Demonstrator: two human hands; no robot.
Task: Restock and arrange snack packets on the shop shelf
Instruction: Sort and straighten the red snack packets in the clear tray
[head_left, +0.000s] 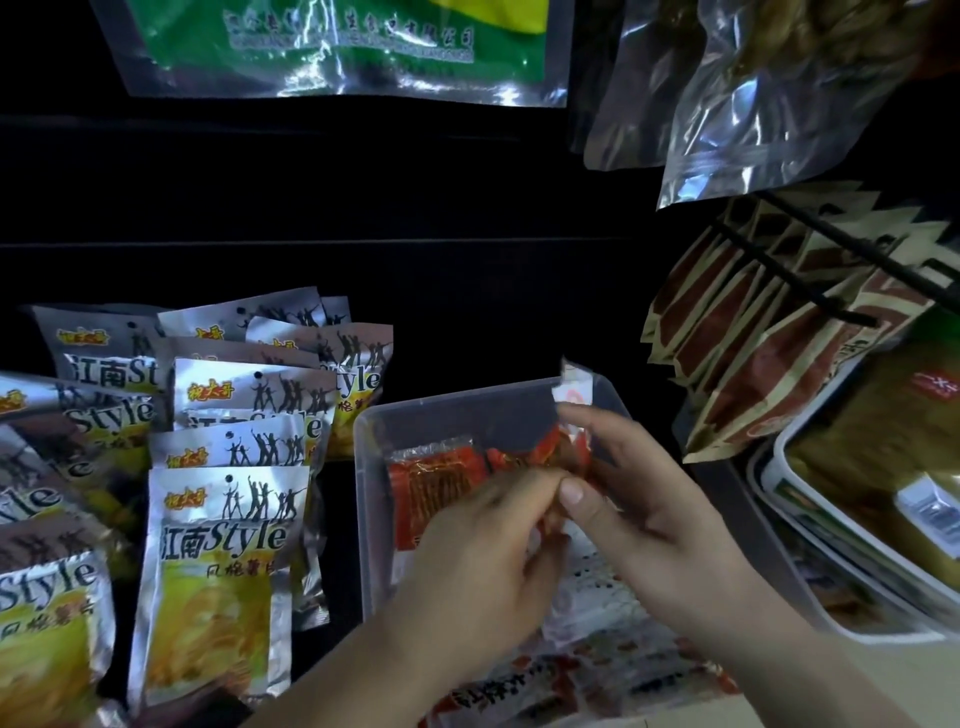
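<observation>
A clear plastic bin (447, 410) sits on the dark shelf at centre, holding small red snack packets (439, 480). Both my hands are over the bin. My left hand (478, 566) curls its fingers on a red packet (558, 454) at the bin's middle, and my right hand (639, 493) pinches the same packet from the right with thumb and fingers. The lower part of that packet is hidden behind my hands. Silver-and-yellow chip bags (223, 545) stand in rows to the left of the bin.
Brown-and-cream packets (779, 353) hang on black hooks (795, 280) at right, above a white tray (810, 509) of yellowish packs. Clear and green bags (332, 47) hang overhead. Red-and-white printed packs (597, 670) lie at the front. The shelf back is dark.
</observation>
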